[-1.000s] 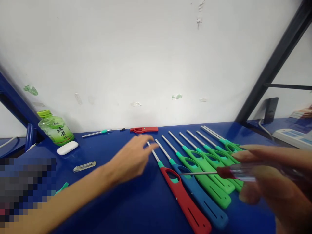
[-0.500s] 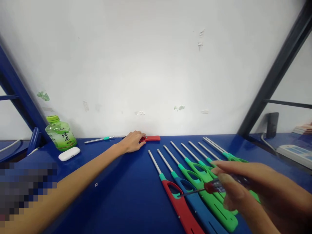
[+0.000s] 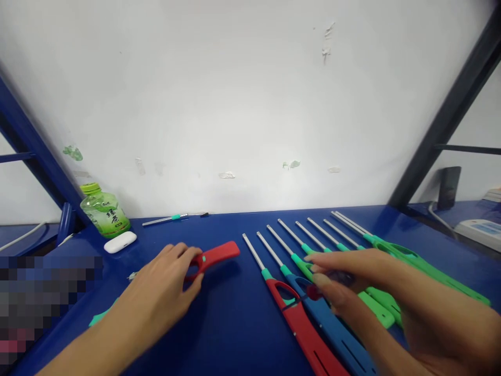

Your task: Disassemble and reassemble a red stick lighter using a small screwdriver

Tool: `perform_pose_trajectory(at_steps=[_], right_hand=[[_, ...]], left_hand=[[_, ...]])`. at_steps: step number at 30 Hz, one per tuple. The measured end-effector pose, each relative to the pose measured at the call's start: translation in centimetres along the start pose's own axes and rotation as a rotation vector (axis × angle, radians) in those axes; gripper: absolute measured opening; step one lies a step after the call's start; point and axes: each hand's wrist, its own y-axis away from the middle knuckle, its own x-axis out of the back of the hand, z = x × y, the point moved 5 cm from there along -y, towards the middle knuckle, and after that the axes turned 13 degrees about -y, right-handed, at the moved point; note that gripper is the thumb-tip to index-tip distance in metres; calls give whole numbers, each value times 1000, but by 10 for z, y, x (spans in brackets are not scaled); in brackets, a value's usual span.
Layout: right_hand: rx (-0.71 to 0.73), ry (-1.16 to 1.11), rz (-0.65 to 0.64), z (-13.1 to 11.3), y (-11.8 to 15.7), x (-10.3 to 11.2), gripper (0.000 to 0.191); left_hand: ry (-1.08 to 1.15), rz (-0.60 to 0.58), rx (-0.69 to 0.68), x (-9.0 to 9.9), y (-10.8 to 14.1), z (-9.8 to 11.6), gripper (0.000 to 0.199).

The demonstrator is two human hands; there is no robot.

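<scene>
My left hand (image 3: 168, 282) is closed around the looped end of a red lighter handle (image 3: 221, 254), held above the blue table. Past that hand's wrist show a turquoise piece (image 3: 102, 316) and a small metal end (image 3: 132, 275); whether they are held is hidden. My right hand (image 3: 376, 292) pinches a screwdriver (image 3: 314, 291) with a red and clear handle. Its thin shaft points at the trigger loop of a red long-necked lighter (image 3: 299, 326); contact cannot be made out. Beside that lie a blue lighter (image 3: 344, 339) and several green lighters (image 3: 438, 271), partly covered by my right hand.
Near the wall lies a metal lighter tube with a turquoise collar (image 3: 176, 216). A green-labelled bottle (image 3: 105, 211) and a white case (image 3: 120, 242) stand at the left. Dark posts (image 3: 438, 109) frame the table (image 3: 230, 334); a phone (image 3: 449, 187) leans at the right.
My left hand has come back from the wall toward me, bringing the red handle off the table. My right hand, still with the screwdriver, has shifted slightly left. The view has tilted a little.
</scene>
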Motion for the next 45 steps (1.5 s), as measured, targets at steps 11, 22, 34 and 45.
perform_pose_trajectory(at_steps=[11,22,34,45], right_hand=[[11,65,-443,12,12,-45,19],[-173,157,-714,48,39,-81,28],[-2,208,-810,24,41,-97,23],[165,-36,-760,0,57,-125,36]], left_hand=[[216,162,72,-7,75,23,36],[457,159,231,-13,82,1,35],[630,60,370,-1,74,-39,58],[692,-89,309,-13,73,-43,60]])
